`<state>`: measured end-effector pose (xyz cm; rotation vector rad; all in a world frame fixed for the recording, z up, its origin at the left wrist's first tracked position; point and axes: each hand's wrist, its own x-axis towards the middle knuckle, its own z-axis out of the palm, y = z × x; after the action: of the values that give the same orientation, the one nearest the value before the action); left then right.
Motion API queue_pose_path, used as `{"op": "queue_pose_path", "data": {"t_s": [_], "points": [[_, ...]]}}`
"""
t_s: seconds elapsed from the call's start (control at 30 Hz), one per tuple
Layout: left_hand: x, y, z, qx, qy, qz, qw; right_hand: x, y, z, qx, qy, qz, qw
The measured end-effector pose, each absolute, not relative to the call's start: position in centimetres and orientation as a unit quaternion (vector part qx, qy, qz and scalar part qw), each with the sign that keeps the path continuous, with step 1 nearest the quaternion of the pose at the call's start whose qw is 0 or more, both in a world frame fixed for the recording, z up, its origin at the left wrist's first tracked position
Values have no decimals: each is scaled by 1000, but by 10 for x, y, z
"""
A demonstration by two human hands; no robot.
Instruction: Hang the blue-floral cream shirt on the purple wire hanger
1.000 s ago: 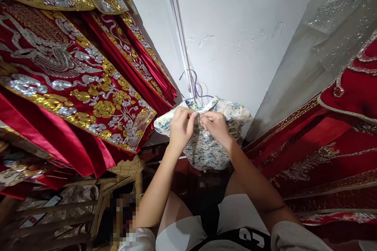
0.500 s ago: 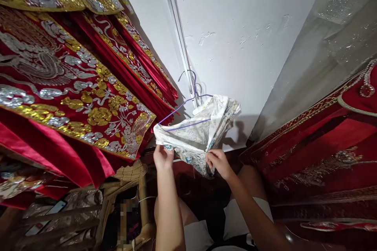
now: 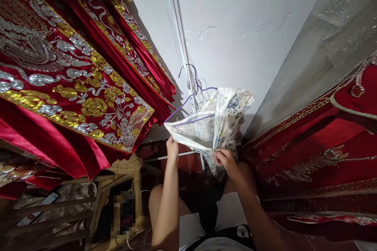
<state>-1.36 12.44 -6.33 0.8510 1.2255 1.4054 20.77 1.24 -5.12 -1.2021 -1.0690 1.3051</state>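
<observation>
A white floral top [image 3: 231, 111] with a V-shaped neckline hangs on a thin purple hanger [image 3: 196, 82] in front of me. The hanger's hook points up beside a metal pole. At the left shoulder of the top, my left hand [image 3: 172, 148] is closed on the fabric edge, its fingertips partly hidden. My right hand [image 3: 225, 160] pinches the cloth at the bottom point of the neckline. Thin lace-like fabric shows between the two hands, and a loose part of the top drapes below my right hand.
Red garments with gold and silver embroidery [image 3: 97, 106] hang close on the left, and another red beaded garment [image 3: 318, 153] on the right. Behind the top stand a metal pole [image 3: 178, 27] and a white wall [image 3: 235, 15]. A phone [image 3: 38, 208] lies on slatted wooden furniture [image 3: 53, 213] at lower left.
The top and hanger have shifted right, and the right side of the top has spread wider. Both hands have moved right with it, keeping their hold.
</observation>
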Motion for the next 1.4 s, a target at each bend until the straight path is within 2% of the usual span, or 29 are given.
{"op": "queue_pose_path", "data": {"t_s": [0.2, 0.33, 0.43, 0.53, 0.67, 0.77, 0.87, 0.97, 1.03, 1.1, 1.2, 1.3, 1.4], "points": [[-6, 110, -45, 541, 482, 452, 520, 209, 2, -63, -499, -499, 562, 432], [6, 93, -33, 558, 438, 499, 497, 209, -2, -82, -529, -532, 558, 354], [12, 76, -11, 582, 374, 529, 492, 209, 0, -81, -540, -575, 489, 372], [19, 53, 19, 656, 311, 476, 496, 202, 6, -59, -476, -604, 473, 429], [26, 35, 45, 726, 278, 431, 458, 179, 17, -22, -372, -603, 565, 422], [21, 44, 41, 696, 318, 466, 444, 171, 31, 4, -362, -506, 654, 431], [4, 59, 19, 661, 327, 423, 527, 187, 54, 32, -367, -503, 685, 378], [-19, 67, -2, 709, 343, 274, 551, 214, 84, 60, -399, -628, 544, 387], [-37, 68, -5, 754, 383, 222, 486, 226, 105, 71, -427, -668, 425, 436], [-54, 67, 0, 778, 419, 212, 418, 230, 124, 71, -453, -661, 357, 480], [-76, 63, 14, 793, 439, 182, 382, 225, 146, 53, -472, -643, 371, 476], [-91, 60, 17, 784, 457, 156, 390, 221, 152, 29, -484, -630, 408, 450], [-103, 62, 12, 745, 480, 225, 405, 227, 142, 12, -504, -624, 367, 471]]}}
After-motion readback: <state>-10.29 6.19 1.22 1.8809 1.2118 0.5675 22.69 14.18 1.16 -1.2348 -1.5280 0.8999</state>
